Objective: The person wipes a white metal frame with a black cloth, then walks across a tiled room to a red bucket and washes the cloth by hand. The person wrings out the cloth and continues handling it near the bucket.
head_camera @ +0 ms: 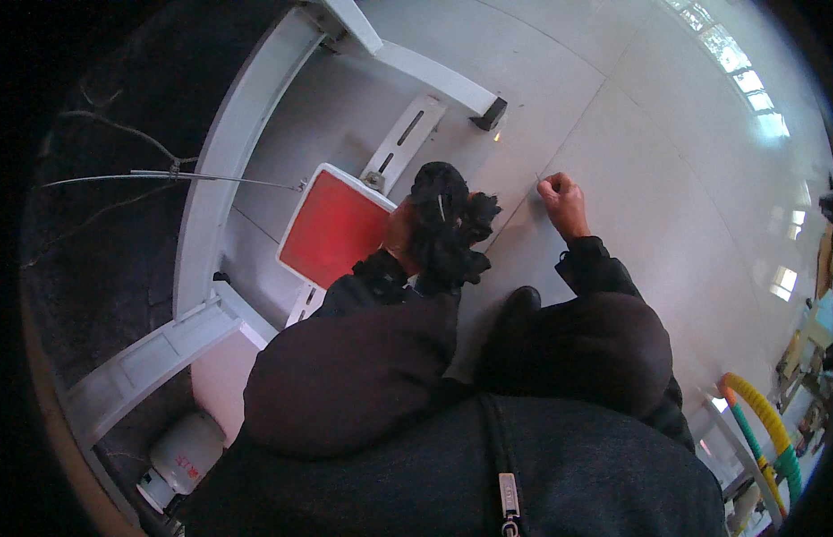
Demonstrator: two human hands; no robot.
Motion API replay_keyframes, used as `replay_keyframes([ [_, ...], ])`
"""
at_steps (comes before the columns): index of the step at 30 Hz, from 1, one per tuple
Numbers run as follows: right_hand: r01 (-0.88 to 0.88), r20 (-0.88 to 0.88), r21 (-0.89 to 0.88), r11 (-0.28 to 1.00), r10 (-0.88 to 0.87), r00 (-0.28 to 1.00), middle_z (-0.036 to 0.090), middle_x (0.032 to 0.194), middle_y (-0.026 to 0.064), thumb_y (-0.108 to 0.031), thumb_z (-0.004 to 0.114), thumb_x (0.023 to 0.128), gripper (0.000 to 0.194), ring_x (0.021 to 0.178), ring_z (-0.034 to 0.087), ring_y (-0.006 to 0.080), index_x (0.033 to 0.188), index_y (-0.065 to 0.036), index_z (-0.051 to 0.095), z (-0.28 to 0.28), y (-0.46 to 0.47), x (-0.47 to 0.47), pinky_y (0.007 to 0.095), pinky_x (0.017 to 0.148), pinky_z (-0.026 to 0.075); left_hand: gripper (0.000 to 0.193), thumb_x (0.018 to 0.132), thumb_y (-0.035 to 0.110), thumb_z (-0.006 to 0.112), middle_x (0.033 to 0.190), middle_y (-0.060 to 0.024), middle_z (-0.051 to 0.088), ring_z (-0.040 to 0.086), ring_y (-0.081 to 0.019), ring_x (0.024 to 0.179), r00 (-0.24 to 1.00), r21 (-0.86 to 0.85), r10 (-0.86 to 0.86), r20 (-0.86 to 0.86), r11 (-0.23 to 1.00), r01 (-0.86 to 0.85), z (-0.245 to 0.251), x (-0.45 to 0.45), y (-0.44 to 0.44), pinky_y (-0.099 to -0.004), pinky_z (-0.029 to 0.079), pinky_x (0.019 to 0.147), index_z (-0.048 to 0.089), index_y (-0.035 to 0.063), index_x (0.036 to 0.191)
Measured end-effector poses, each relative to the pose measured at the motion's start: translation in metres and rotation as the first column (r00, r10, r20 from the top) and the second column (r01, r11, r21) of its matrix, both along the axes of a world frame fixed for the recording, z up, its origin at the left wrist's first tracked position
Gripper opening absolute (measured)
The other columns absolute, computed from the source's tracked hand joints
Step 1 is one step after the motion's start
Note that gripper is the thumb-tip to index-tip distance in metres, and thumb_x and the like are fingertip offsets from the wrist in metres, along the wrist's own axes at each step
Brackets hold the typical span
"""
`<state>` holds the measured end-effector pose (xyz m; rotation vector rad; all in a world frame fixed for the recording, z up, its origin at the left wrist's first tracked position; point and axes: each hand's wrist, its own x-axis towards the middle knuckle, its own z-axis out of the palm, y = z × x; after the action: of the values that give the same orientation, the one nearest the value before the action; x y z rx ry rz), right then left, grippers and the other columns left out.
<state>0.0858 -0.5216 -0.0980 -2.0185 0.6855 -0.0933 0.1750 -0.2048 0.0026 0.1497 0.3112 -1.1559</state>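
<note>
My left hand (401, 235) grips a bundle of black, ruffled fabric-like material (447, 228) in front of my left knee; its exact kind cannot be told. A red panel with a white rim (339, 228) lies just left of that hand. To the right, my right hand (564, 205) is raised over the floor with thumb and forefinger pinched together. A very thin, pale piece, perhaps a needle or thread end (538, 178), sticks out at the fingertips. The bundle hides most of my left fingers.
A white metal frame (222, 154) with a black-capped foot (489, 114) stands at the left. A slotted metal bracket (406, 137) reaches past the red panel. Thin wire (255, 181) crosses the frame. A grey cylinder (188, 453) lies lower left; yellow and green hoops (765, 409) stand lower right.
</note>
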Motion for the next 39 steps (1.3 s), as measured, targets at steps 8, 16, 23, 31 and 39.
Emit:
replay_keyframes([
  [8, -0.047, 0.141, -0.121, 0.992, 0.064, 0.988, 0.079, 0.089, 0.0162, -0.023, 0.075, 0.099, 0.023, 0.082, 0.077, 0.0293, 0.1, 0.0, 0.074, -0.001, 0.003, 0.003, 0.04, 0.078, 0.06, 0.067, 0.109, 0.055, 0.054, 0.15, -0.0188, 0.065, 0.066, -0.0395, 0.132, 0.876, 0.488, -0.076, 0.477, 0.851, -0.193, 0.006, -0.014, 0.024, -0.0617, 0.053, 0.115, 0.059, 0.0069, 0.155],
  [16, -0.039, 0.116, -0.083, 0.996, 0.049, 0.992, 0.077, 0.086, 0.0139, -0.025, 0.074, 0.1, 0.027, 0.079, 0.073, 0.0209, 0.103, 0.002, 0.074, 0.004, 0.014, 0.0, 0.0375, 0.075, 0.059, 0.061, 0.108, 0.049, 0.059, 0.144, -0.0184, 0.069, 0.07, -0.0349, 0.128, 0.937, 0.411, 0.05, 0.345, 0.89, -0.199, 0.009, -0.016, 0.028, -0.0551, 0.057, 0.113, 0.061, 0.004, 0.15],
  [23, -0.137, 0.095, 0.551, 0.823, 0.102, 0.99, 0.063, 0.082, -0.0014, -0.027, 0.074, 0.104, 0.024, 0.07, 0.056, 0.0086, 0.102, -0.003, 0.072, 0.085, 0.044, -0.003, 0.0267, 0.063, 0.047, 0.054, 0.108, 0.045, 0.06, 0.138, -0.0164, 0.072, 0.072, -0.0339, 0.124, 0.974, 0.489, 0.044, 0.223, 0.859, -0.151, 0.005, -0.014, 0.012, -0.0536, 0.058, 0.112, 0.066, 0.0047, 0.143],
  [31, -0.599, 0.243, 0.111, 0.793, 0.563, 0.79, 0.072, 0.093, 0.0072, -0.013, 0.082, 0.094, 0.017, 0.089, 0.069, 0.0153, 0.102, -0.002, 0.071, 0.118, 0.089, 0.012, 0.0352, 0.079, 0.058, 0.054, 0.104, 0.05, 0.066, 0.132, -0.0117, 0.073, 0.072, -0.0306, 0.117, 0.988, 0.332, -0.091, 0.127, 0.942, 0.044, 0.02, -0.008, -0.002, -0.0517, 0.06, 0.105, 0.068, 0.0096, 0.14],
  [39, -0.48, 0.368, 0.607, 0.634, 0.311, 0.876, 0.07, 0.097, 0.0069, -0.006, 0.076, 0.1, 0.008, 0.091, 0.072, 0.0182, 0.102, -0.002, 0.069, 0.124, 0.084, -0.002, 0.0346, 0.079, 0.062, 0.062, 0.104, 0.041, 0.071, 0.147, -0.0114, 0.067, 0.07, -0.0306, 0.126, 0.938, 0.402, -0.155, 0.311, 0.916, 0.018, 0.02, -0.011, -0.012, -0.0508, 0.058, 0.111, 0.056, 0.0121, 0.156],
])
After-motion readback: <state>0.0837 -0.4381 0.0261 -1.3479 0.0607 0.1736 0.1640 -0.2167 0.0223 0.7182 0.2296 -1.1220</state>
